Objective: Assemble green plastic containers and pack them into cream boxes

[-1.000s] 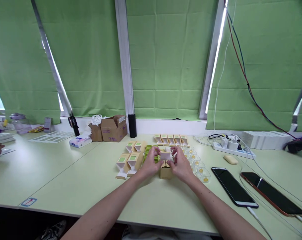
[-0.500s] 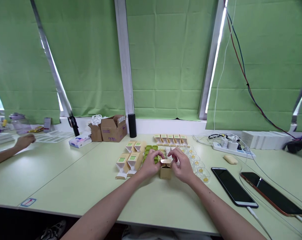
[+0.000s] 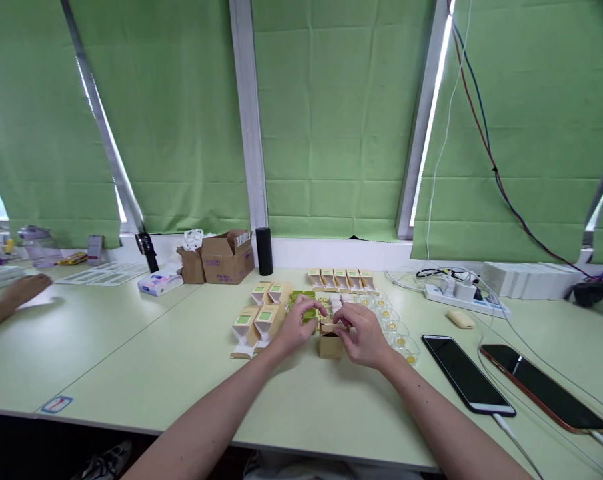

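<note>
A small brown cardboard box (image 3: 330, 346) stands upright on the table between my hands, its top flap lifted. My right hand (image 3: 362, 333) pinches the flap at the box's right side. My left hand (image 3: 298, 325) is at the upper left of the box, thumb and forefinger curved and apart, with nothing seen between them. Behind the hands, partly covered, are green square containers (image 3: 308, 295) and small white pieces (image 3: 336, 301). Clear plastic cups with yellow centres (image 3: 393, 325) line the right side. To the left stand several opened cartons with green labels (image 3: 264, 317).
More cartons (image 3: 340, 280) stand in a row at the back. Two phones (image 3: 467, 373) with cables lie at right, near a cream-coloured case (image 3: 460, 319) and a power strip (image 3: 466, 300). A larger box (image 3: 227, 258) and a black cylinder (image 3: 264, 252) stand behind. Another person's hand (image 3: 27, 288) is at far left.
The box flap has tipped down and back from its raised position. My right hand has closed in on it, and my left fingers have spread slightly. The other person's hand has moved left.
</note>
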`<control>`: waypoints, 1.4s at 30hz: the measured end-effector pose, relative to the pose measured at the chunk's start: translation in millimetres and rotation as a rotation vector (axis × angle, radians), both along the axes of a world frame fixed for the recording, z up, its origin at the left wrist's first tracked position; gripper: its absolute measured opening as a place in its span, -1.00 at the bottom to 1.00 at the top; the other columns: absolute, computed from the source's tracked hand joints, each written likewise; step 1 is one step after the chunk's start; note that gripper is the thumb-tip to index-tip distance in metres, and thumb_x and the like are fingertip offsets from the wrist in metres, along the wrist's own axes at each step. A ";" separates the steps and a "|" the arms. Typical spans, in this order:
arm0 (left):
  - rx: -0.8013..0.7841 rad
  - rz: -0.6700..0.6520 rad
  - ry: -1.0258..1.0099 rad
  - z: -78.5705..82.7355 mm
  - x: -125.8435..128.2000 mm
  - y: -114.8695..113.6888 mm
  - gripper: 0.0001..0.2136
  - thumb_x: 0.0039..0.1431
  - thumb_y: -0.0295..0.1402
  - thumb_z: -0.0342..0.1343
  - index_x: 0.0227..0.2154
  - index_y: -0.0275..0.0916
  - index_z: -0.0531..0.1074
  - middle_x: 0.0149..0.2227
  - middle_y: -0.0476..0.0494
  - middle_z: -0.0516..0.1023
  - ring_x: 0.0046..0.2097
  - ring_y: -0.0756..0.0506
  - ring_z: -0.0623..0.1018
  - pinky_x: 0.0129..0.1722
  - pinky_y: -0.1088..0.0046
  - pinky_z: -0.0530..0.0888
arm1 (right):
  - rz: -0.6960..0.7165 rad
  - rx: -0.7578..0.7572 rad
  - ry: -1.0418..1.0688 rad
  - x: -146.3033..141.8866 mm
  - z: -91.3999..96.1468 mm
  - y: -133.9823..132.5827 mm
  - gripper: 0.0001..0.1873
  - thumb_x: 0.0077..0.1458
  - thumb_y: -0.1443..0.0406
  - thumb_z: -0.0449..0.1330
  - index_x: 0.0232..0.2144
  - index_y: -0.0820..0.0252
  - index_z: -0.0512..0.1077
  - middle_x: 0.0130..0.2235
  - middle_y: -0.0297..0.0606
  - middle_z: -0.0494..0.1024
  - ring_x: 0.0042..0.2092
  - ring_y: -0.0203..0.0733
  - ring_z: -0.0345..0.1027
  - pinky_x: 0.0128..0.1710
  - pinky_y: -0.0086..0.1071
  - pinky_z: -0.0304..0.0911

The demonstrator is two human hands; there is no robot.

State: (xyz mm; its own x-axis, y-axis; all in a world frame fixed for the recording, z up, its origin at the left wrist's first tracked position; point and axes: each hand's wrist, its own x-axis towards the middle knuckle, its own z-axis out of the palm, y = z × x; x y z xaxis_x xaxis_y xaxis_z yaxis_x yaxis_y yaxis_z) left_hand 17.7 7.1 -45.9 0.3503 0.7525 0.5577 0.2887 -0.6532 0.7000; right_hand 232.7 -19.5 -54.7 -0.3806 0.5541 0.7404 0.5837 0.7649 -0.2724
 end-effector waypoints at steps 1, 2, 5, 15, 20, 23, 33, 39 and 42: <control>0.034 -0.008 0.009 3.3 -0.1 -2.7 -0.85 0.11 -0.47 0.11 -0.31 -0.18 0.56 -0.23 -0.18 0.51 -0.02 -0.25 0.44 0.04 0.17 0.40 | 0.006 0.004 0.000 0.1 -0.6 0.3 -0.87 0.04 0.39 0.17 -0.31 0.08 0.36 -0.37 -0.30 0.47 -0.34 -0.14 0.30 -0.29 -0.28 0.12; 0.070 -0.016 0.020 6.4 -0.1 -5.5 -0.89 0.16 -0.43 0.12 -0.33 -0.18 0.56 -0.25 -0.19 0.53 -0.02 -0.26 0.43 0.03 0.16 0.40 | 0.011 0.007 0.001 0.2 -1.2 0.5 -0.86 0.03 0.39 0.17 -0.32 0.08 0.36 -0.37 -0.30 0.47 -0.35 -0.14 0.30 -0.29 -0.28 0.12; 0.154 -0.029 0.077 13.2 -0.5 -12.9 -0.89 0.23 -0.33 0.15 -0.38 -0.15 0.55 -0.30 -0.19 0.57 -0.05 -0.27 0.40 -0.02 0.14 0.39 | 0.014 -0.002 -0.003 0.2 -2.7 0.7 -0.85 0.01 0.40 0.17 -0.33 0.07 0.36 -0.39 -0.30 0.47 -0.35 -0.14 0.30 -0.29 -0.29 0.12; 0.253 -0.046 0.217 10.6 -1.6 -14.1 -0.87 0.15 -0.43 0.18 -0.46 -0.11 0.56 -0.46 -0.15 0.52 -0.15 -0.27 0.39 -0.07 0.11 0.33 | 0.037 -0.012 0.000 -1.8 -2.0 -2.1 -0.88 -0.02 0.42 0.16 -0.41 0.09 0.37 -0.46 -0.33 0.46 -0.41 -0.17 0.27 -0.33 -0.31 0.11; 0.267 -0.039 0.249 6.8 -2.2 -12.2 -0.87 0.12 -0.45 0.18 -0.49 -0.12 0.54 -0.49 -0.13 0.47 -0.16 -0.26 0.40 -0.11 0.14 0.31 | 0.056 -0.041 0.002 -1.5 -5.2 -0.1 -0.89 -0.03 0.42 0.16 -0.47 0.09 0.35 -0.52 -0.37 0.42 -0.44 -0.19 0.26 -0.32 -0.31 0.12; 0.260 -0.033 0.262 5.8 -2.8 -11.8 -0.89 0.10 -0.44 0.18 -0.49 -0.12 0.54 -0.48 -0.13 0.44 -0.18 -0.25 0.41 -0.11 0.13 0.31 | 0.077 -0.044 0.003 -0.9 -4.8 0.2 -0.89 -0.03 0.41 0.16 -0.49 0.09 0.34 -0.53 -0.38 0.42 -0.46 -0.20 0.27 -0.32 -0.30 0.13; 0.302 -0.042 0.286 3.1 -3.1 -10.5 -0.89 0.04 -0.47 0.19 -0.55 -0.17 0.51 -0.49 -0.10 0.39 -0.25 -0.19 0.41 -0.15 0.18 0.30 | 0.098 -0.013 -0.005 -1.4 -6.2 0.8 -0.87 -0.09 0.43 0.14 -0.56 0.10 0.31 -0.57 -0.40 0.40 -0.50 -0.25 0.18 -0.35 -0.33 0.09; 0.325 0.011 0.294 1.8 -1.6 -9.7 -0.88 0.13 -0.46 0.14 -0.46 -0.21 0.56 -0.45 -0.10 0.43 -0.24 -0.16 0.41 -0.17 0.23 0.32 | 0.115 -0.045 -0.012 4.8 -0.8 2.1 -0.86 -0.08 0.44 0.16 -0.43 0.13 0.43 -0.51 -0.38 0.40 -0.44 -0.23 0.23 -0.32 -0.33 0.12; 0.287 0.136 0.339 2.0 0.0 -8.5 -0.80 0.26 -0.41 0.09 -0.25 -0.20 0.65 -0.42 -0.13 0.46 -0.21 -0.18 0.44 -0.12 0.20 0.34 | 0.068 -0.123 -0.049 11.2 5.3 2.2 -0.68 -0.05 0.42 0.20 -0.18 0.13 0.47 -0.40 -0.35 0.42 -0.35 -0.18 0.29 -0.26 -0.31 0.19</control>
State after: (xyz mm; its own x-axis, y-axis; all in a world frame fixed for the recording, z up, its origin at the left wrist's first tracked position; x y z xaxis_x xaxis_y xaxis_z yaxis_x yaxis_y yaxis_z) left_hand 17.7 -1.4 -43.9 0.4578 0.6363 0.6209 0.5665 -0.7470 0.3479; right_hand 243.9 -17.3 -49.4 -0.4547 0.6111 0.6479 0.5467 0.7658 -0.3386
